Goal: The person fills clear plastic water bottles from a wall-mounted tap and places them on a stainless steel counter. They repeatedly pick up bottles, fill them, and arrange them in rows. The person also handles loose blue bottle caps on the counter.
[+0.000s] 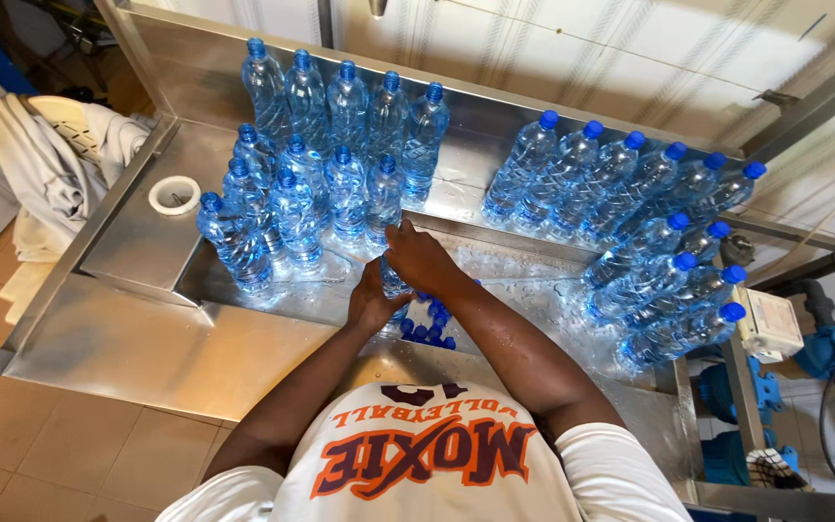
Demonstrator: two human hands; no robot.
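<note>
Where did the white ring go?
The white ring lies on the raised left part of the steel table, just left of the left group of bottles and right of the hanging cloth.

Both hands together: left hand (371, 302) cupped, right hand (420, 259) clenched.

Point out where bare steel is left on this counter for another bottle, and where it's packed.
Bare steel lies on the near-left counter, below the white ring, and in the gap between the left bottle cluster and the right cluster. Crowded: both clusters, and the loose blue caps beneath both hands.
</note>
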